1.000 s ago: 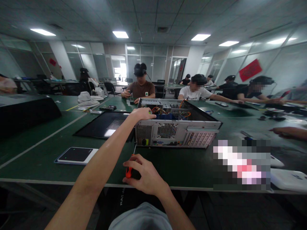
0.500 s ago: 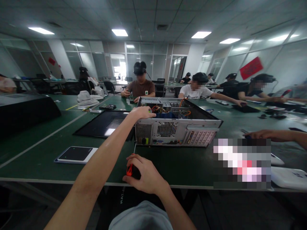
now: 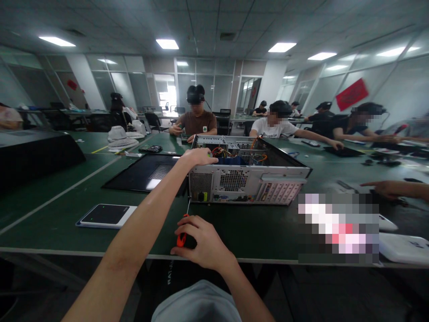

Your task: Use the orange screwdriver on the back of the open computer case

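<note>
A computer case [image 3: 234,183] lies on its side on the green table, its rear panel facing me and its upper side uncovered. Colored cables [image 3: 219,152] show inside. My left hand [image 3: 199,156] grips the case's near left top corner, with most fingers hidden over the edge. In front of that corner, my right hand [image 3: 204,239] is closed around the red-and-black handle of a screwdriver [image 3: 181,239]. Its thin shaft points up toward the lower left corner of the rear panel. The exact contact of the tip is too small to make out.
A black side panel [image 3: 140,174] lies left of the case. Nearer me is a white device with a dark top [image 3: 105,214]. A small white fan [image 3: 122,141] stands farther back. At right are a white object [image 3: 402,248] and a co-worker's hand [image 3: 389,190].
My left hand stays on the case. My right fingers have shifted slightly on the screwdriver handle. The co-worker's hand at the right has moved farther right, away from a tool on the table.
</note>
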A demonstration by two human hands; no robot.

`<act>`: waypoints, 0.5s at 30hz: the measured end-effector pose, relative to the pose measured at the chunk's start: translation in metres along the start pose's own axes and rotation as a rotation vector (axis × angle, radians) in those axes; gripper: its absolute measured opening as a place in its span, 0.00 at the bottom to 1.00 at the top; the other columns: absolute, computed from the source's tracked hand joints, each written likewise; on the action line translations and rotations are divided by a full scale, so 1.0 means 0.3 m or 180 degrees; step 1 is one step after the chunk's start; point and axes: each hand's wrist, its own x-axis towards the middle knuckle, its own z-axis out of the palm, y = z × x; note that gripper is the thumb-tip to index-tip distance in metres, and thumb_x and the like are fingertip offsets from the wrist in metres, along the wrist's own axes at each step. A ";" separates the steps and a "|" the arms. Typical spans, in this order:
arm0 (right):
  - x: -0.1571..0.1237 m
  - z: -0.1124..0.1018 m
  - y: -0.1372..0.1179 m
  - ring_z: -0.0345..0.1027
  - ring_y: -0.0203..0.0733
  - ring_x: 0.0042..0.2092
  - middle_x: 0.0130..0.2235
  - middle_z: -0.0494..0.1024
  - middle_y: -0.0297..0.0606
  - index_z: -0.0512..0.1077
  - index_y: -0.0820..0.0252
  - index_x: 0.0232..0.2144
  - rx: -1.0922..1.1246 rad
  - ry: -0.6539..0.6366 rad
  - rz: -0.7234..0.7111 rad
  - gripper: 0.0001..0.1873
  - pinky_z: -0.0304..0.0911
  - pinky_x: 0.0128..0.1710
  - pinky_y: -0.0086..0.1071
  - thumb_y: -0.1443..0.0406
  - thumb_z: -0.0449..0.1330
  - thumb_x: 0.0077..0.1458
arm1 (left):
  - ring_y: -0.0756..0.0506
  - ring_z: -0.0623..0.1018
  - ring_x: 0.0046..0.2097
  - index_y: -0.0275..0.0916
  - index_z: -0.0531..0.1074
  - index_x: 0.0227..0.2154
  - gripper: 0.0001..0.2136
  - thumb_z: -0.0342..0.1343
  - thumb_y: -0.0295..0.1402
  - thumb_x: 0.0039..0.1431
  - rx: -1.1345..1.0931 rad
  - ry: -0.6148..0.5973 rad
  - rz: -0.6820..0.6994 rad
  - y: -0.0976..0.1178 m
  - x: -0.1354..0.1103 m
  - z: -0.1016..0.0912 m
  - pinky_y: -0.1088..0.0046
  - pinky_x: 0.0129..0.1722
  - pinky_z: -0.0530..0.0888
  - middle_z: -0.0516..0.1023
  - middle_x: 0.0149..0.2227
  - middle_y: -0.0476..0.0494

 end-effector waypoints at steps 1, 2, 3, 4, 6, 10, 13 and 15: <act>0.000 0.000 0.000 0.76 0.45 0.51 0.49 0.80 0.42 0.77 0.55 0.42 0.0004 0.0019 0.0006 0.18 0.70 0.52 0.37 0.51 0.71 0.54 | 0.31 0.74 0.62 0.44 0.68 0.63 0.33 0.49 0.59 0.63 -0.0008 0.0008 0.0010 -0.001 0.002 0.001 0.52 0.60 0.70 0.74 0.63 0.37; 0.000 0.000 -0.001 0.76 0.46 0.51 0.49 0.80 0.42 0.77 0.55 0.41 0.0002 0.0034 0.0016 0.19 0.70 0.52 0.37 0.51 0.71 0.54 | 0.31 0.74 0.62 0.43 0.68 0.63 0.33 0.49 0.59 0.62 -0.0015 0.0017 0.0020 -0.002 0.004 0.002 0.52 0.60 0.70 0.74 0.63 0.36; 0.000 0.000 -0.002 0.76 0.46 0.50 0.48 0.80 0.42 0.77 0.55 0.41 -0.0007 0.0046 0.0031 0.19 0.70 0.52 0.36 0.51 0.72 0.53 | 0.31 0.74 0.62 0.43 0.69 0.63 0.34 0.49 0.59 0.62 -0.0020 0.0026 0.0026 -0.002 0.005 0.003 0.51 0.60 0.70 0.74 0.63 0.36; 0.001 0.000 -0.003 0.76 0.46 0.50 0.48 0.80 0.42 0.76 0.55 0.41 -0.0019 0.0047 0.0051 0.19 0.70 0.51 0.36 0.52 0.72 0.53 | 0.31 0.74 0.61 0.43 0.69 0.63 0.34 0.49 0.59 0.62 -0.0026 0.0037 0.0029 -0.002 0.006 0.004 0.51 0.60 0.70 0.74 0.63 0.36; 0.001 -0.001 -0.006 0.77 0.45 0.49 0.47 0.80 0.41 0.76 0.55 0.40 -0.0051 0.0035 0.0098 0.20 0.71 0.50 0.36 0.52 0.74 0.51 | 0.30 0.75 0.61 0.44 0.70 0.63 0.33 0.49 0.59 0.62 -0.0037 0.0053 0.0018 -0.002 0.006 0.004 0.51 0.59 0.70 0.75 0.62 0.36; 0.000 -0.003 -0.009 0.77 0.45 0.49 0.47 0.80 0.41 0.75 0.55 0.40 -0.0093 -0.0003 0.0134 0.21 0.71 0.49 0.36 0.54 0.75 0.49 | 0.30 0.75 0.61 0.45 0.70 0.63 0.33 0.50 0.59 0.62 -0.0037 0.0043 -0.0009 -0.001 0.003 0.004 0.51 0.59 0.70 0.75 0.62 0.36; 0.000 -0.003 -0.007 0.77 0.46 0.48 0.47 0.79 0.41 0.75 0.56 0.40 -0.0102 0.0015 0.0112 0.20 0.71 0.49 0.36 0.55 0.76 0.49 | 0.30 0.75 0.61 0.44 0.69 0.63 0.33 0.49 0.59 0.62 -0.0046 0.0038 -0.0020 -0.002 0.004 0.004 0.50 0.59 0.70 0.74 0.62 0.35; 0.000 -0.003 -0.007 0.77 0.46 0.48 0.46 0.80 0.41 0.75 0.56 0.40 -0.0102 0.0020 0.0098 0.20 0.71 0.48 0.36 0.56 0.76 0.48 | 0.30 0.75 0.61 0.44 0.69 0.63 0.33 0.49 0.59 0.62 -0.0052 0.0044 -0.0009 -0.003 0.004 0.004 0.51 0.59 0.70 0.74 0.62 0.35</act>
